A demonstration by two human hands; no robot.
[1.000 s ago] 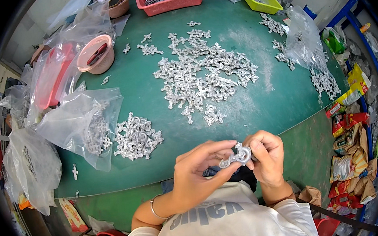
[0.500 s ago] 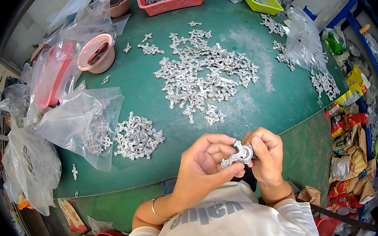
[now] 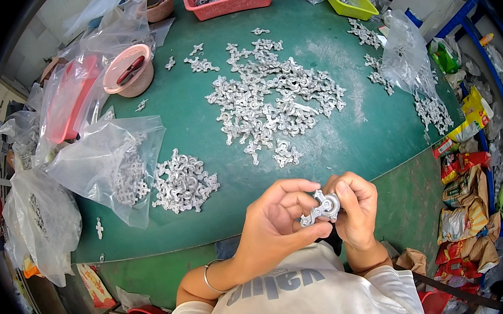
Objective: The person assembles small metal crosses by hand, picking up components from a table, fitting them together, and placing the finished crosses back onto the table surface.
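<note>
Close to my body, past the table's near edge, both hands hold one silver-grey metal casting (image 3: 322, 208) with a round ring and cross-like arms. My left hand (image 3: 283, 214) pinches its arms between thumb and fingers. My right hand (image 3: 355, 208) grips the ring side with the thumb on top; the fingers behind are partly hidden. Ahead, a large heap of similar metal castings (image 3: 270, 98) is spread over the green table (image 3: 192, 126). A smaller, tighter pile of castings (image 3: 185, 182) lies to the left of my hands.
Clear plastic bags (image 3: 105, 161) with castings lie at the left, beside a pink basket (image 3: 130, 72) holding a red-handled tool. A red tray (image 3: 229, 4) of parts and a yellow-green basket (image 3: 352, 3) stand at the back. At the right are another plastic bag (image 3: 404, 54) and colourful packets (image 3: 463, 222).
My left hand has shifted slightly right, toward my right hand. The casting has turned a little between my fingers; both hands keep hold of it.
</note>
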